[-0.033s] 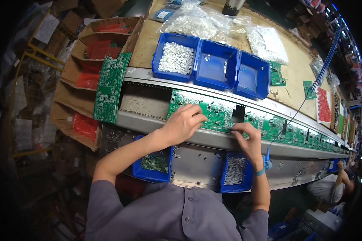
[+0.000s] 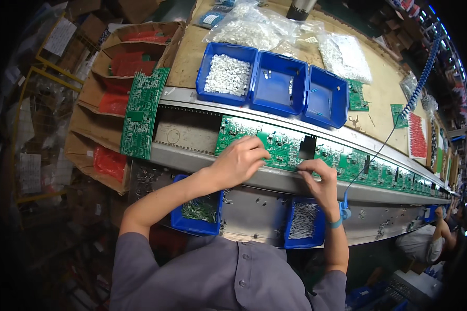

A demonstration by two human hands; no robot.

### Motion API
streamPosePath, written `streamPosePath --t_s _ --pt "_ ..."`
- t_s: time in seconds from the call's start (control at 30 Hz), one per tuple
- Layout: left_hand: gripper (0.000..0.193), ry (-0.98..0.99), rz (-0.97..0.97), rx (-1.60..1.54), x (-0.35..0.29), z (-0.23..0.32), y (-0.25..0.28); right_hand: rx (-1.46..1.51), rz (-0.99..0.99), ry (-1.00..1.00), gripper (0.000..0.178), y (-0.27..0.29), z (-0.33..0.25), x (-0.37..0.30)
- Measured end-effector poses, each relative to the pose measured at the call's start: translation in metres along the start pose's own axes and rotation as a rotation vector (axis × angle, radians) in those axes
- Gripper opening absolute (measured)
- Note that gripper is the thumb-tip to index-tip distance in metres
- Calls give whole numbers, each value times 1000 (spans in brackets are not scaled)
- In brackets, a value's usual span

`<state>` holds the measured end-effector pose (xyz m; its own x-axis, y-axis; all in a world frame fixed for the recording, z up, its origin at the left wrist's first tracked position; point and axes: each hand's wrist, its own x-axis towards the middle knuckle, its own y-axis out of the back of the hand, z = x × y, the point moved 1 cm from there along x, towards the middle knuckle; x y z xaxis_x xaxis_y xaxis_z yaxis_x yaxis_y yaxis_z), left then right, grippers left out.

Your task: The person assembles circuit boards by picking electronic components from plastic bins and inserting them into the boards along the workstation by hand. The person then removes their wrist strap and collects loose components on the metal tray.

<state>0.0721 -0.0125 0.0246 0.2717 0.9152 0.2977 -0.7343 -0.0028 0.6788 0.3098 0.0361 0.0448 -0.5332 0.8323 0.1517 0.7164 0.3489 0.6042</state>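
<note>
A green circuit board (image 2: 280,141) sits in the rail track in front of me. Over its left half is my left hand (image 2: 239,161), fingers curled and thumb and fingertips pinched close to the board; anything between them is too small to make out. At the board's right near corner, my right hand (image 2: 320,177) has thumb and forefinger brought together, and what they pinch cannot be told. A blue wrist strap (image 2: 337,223) circles my right wrist. Below my left forearm stands a blue bin of green-tinted leaded parts (image 2: 218,220); below my right hand, a blue bin of silvery leaded parts (image 2: 320,236).
Beyond the rail (image 2: 187,98) stand a blue bin of white connectors (image 2: 201,83) and two blue bins with few parts. Two joined green boards (image 2: 140,114) lean across the track's left end beside cardboard dividers (image 2: 98,111). A coiled blue cord (image 2: 423,78) hangs at right.
My left hand has shifted very slightly to the right over the board. My right hand stays almost where it was.
</note>
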Motion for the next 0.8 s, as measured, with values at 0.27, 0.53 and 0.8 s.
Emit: streamPosePath --t_s 0.27,0.53,0.8 --pt "17 379 -294 -824 12 24 -11 153 -69 130 16 5 -37 0" --pt "18 507 -471 -1057 5 24 -15 136 -154 165 18 3 -43 -7" --pt "12 201 -517 -721 2 36 -13 169 -334 150 17 5 -43 -14"
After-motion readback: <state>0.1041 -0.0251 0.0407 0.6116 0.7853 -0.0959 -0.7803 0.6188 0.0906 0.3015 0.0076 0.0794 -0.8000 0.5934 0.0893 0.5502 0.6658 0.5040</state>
